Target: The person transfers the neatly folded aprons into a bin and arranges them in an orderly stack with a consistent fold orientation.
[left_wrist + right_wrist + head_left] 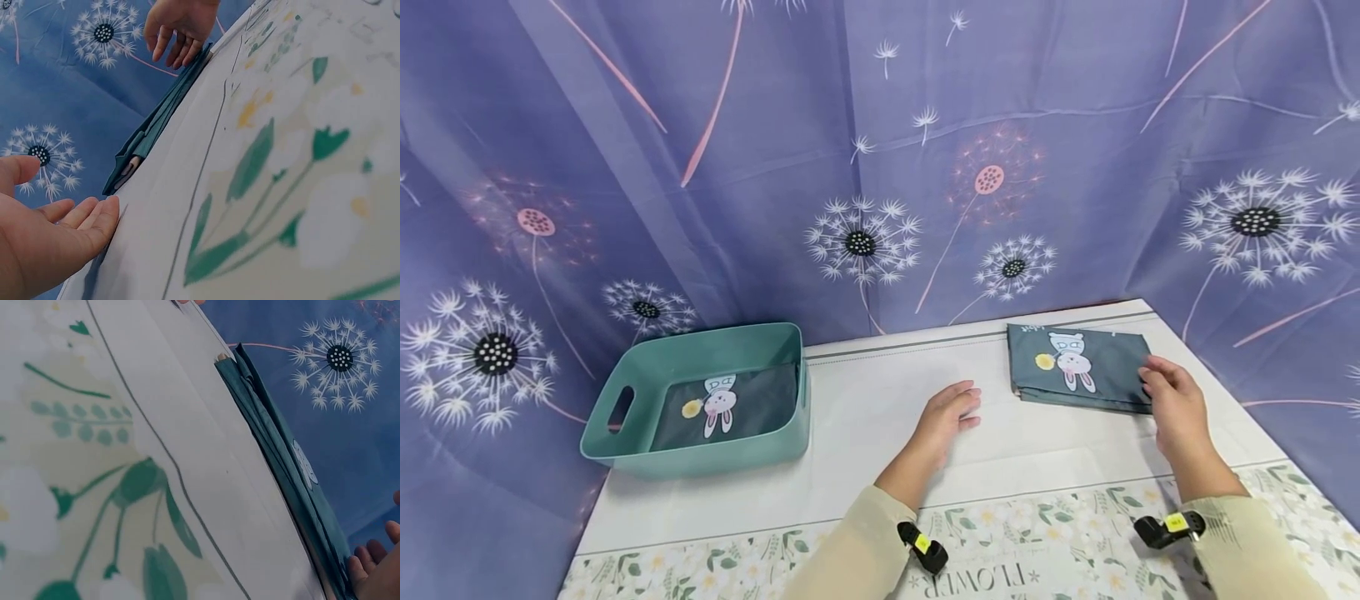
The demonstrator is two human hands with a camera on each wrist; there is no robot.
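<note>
A folded dark green cloth [1105, 367] with a printed white rabbit and a yellow flower lies on the right of the table, its layered folds showing along the near edge. My right hand [1178, 404] is at the cloth's right end, fingertips touching that edge with the fingers loosely bent. In the right wrist view, the fingers [375, 565] rest beside the end of the folded cloth [284, 469]. My left hand [943, 421] is held over the white tabletop, left of the cloth, fingers relaxed and holding nothing.
On the left stands a green plastic basket [715, 458] with a handle hole. Inside it lies a similar dark cloth [760, 404] with the same rabbit print. A purple dandelion-patterned curtain [880, 108] closes off the back and sides. The tablecloth [865, 417] has a floral front border.
</note>
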